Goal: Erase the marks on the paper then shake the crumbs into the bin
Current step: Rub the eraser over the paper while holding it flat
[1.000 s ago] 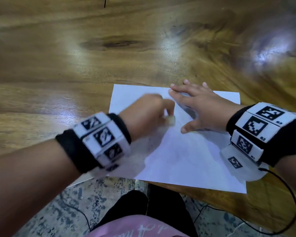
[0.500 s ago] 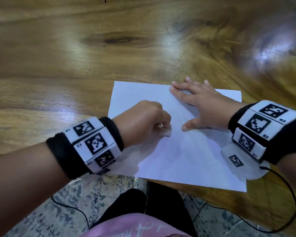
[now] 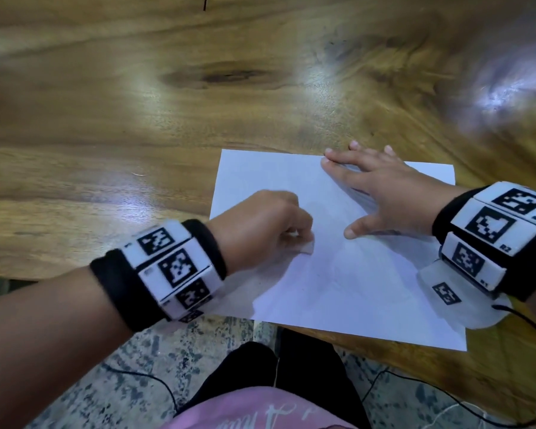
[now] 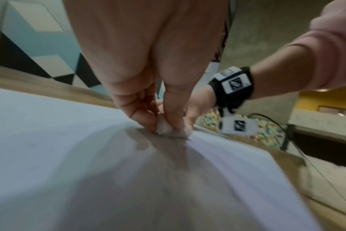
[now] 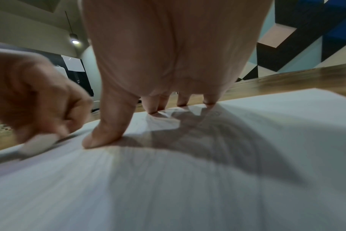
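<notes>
A white sheet of paper (image 3: 347, 283) lies at the near edge of the wooden table (image 3: 136, 119). My left hand (image 3: 266, 224) pinches a small white eraser (image 3: 307, 247) and presses it on the sheet's left half; the eraser (image 4: 164, 126) shows between thumb and fingers in the left wrist view, and again as a pale eraser (image 5: 39, 143) in the right wrist view. My right hand (image 3: 381, 193) lies flat on the paper (image 5: 188, 187) with fingers spread, holding its far right part down. Any marks are too faint to make out. No bin is in view.
The table's front edge runs just under the paper, which overhangs it slightly. Below are a speckled floor (image 3: 136, 366), my dark trousers (image 3: 279, 382), a pink top and a black cable (image 3: 532, 329) trailing from the right wristband.
My left hand with the eraser has slid back toward me and to the left across the paper. The right hand has stayed flat in place.
</notes>
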